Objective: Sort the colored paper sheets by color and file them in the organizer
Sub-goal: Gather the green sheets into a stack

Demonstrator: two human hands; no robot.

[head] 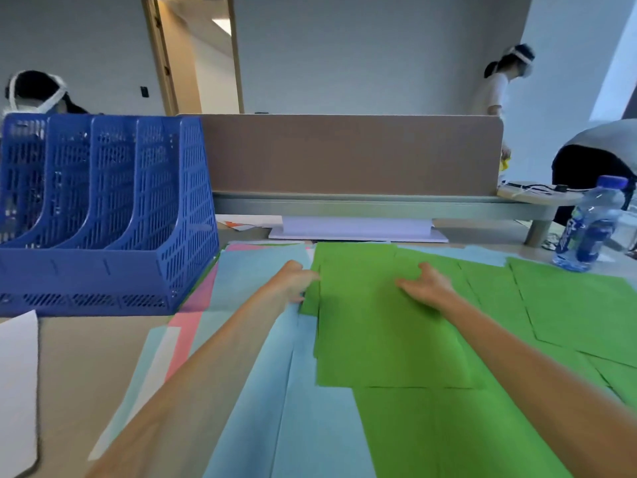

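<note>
Flat green sheets [386,332] overlap loosely atop light-blue sheets [262,374].

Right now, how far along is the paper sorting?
Done: green sheets grouped right, blue sheets left. In hand: left hand at the green pile's edge, right hand resting on it. Left: pink sheets mixed among blue; organizer shows no paper.

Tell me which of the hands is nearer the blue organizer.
Left. The left hand is at the left edge of the green sheets, just right of the blue organizer; the right hand rests on the green sheets farther right.
</note>
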